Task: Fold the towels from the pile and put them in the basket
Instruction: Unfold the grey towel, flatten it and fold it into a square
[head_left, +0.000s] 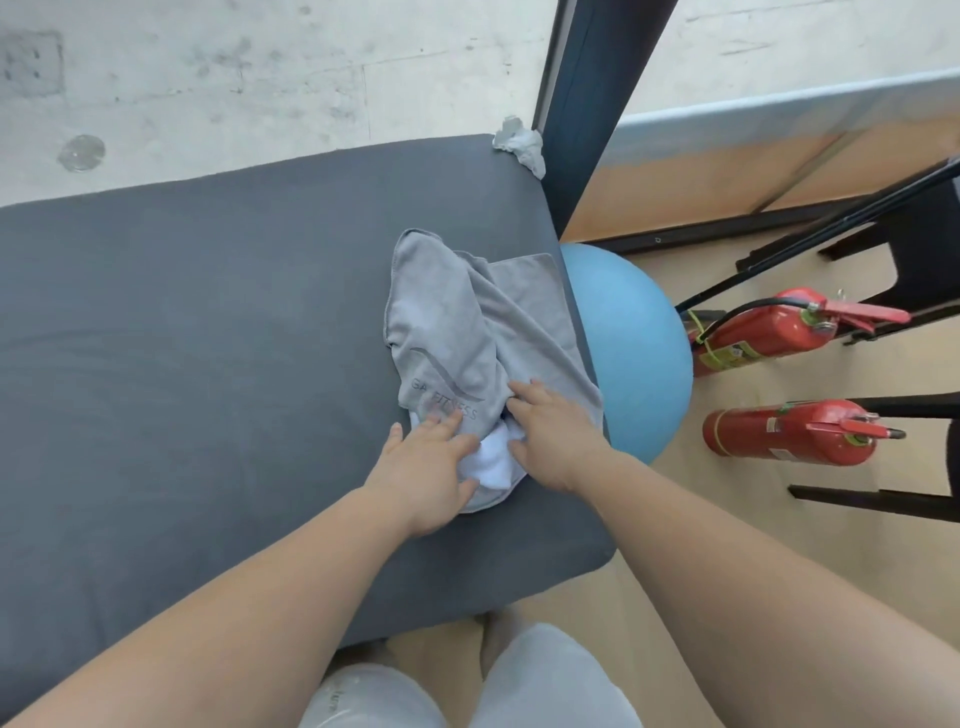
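Observation:
A crumpled grey towel (452, 332) with a printed fitness logo lies near the right edge of a dark grey padded bench (208, 338). Under its near end a white towel (493, 465) shows. My left hand (428, 467) rests on the near left part of the pile with straight, spread fingers, touching both towels. My right hand (550, 436) lies on the right side of the pile, its fingers reaching into a fold of the grey towel; whether they pinch the cloth is hidden. No basket is in view.
A small crumpled light cloth (519, 140) sits at the bench's far right corner by a dark pillar (587, 104). To the right of the bench are a blue exercise ball (639, 348), two red fire extinguishers (769, 338) (789, 434) and black frame legs (883, 499).

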